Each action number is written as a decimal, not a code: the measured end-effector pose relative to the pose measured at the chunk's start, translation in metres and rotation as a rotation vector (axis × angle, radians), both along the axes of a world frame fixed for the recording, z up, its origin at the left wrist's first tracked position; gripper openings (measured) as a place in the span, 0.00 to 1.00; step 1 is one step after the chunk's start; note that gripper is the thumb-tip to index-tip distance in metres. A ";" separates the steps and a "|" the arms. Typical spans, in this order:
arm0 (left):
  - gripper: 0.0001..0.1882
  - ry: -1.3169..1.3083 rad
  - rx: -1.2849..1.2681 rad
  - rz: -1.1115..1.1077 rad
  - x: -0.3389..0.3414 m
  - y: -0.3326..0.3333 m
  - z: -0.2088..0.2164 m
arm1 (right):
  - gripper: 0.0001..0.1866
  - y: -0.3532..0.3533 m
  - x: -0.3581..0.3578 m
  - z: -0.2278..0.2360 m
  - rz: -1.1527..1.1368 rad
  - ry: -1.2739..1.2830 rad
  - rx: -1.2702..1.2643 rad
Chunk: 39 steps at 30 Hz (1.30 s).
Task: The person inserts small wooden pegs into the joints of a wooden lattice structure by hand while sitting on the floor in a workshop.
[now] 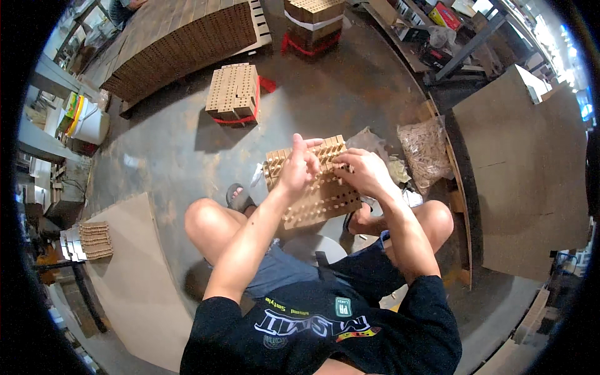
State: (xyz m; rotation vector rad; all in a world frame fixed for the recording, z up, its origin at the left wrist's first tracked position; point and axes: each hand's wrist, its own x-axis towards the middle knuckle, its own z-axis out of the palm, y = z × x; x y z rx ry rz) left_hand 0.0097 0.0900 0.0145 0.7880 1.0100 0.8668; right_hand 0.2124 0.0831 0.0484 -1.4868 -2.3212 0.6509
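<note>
Fingers (297, 147) of the left hand (295, 174) were spread over a holed brown block (317, 187); those of the right hand (370, 175) curled at its pegs (326, 151), any pinch impossible to tell.

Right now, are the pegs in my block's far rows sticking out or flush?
Sticking out: those pegs stand visibly above the brown block. How deep each sits, I cannot tell.

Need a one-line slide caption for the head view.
Left hand and right hand at a brown block studded with pegs, a filled clear bag lying to the right.
</note>
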 end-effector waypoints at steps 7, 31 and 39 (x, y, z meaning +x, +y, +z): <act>0.55 -0.019 0.057 -0.204 0.009 -0.010 0.004 | 0.13 -0.017 -0.023 0.017 0.023 0.285 0.044; 0.46 0.075 0.031 -0.011 0.008 0.003 -0.006 | 0.06 -0.004 0.020 -0.007 -0.151 0.055 -0.003; 0.48 0.109 0.037 -0.041 0.010 0.003 -0.004 | 0.04 0.001 0.014 -0.024 0.050 -0.203 0.110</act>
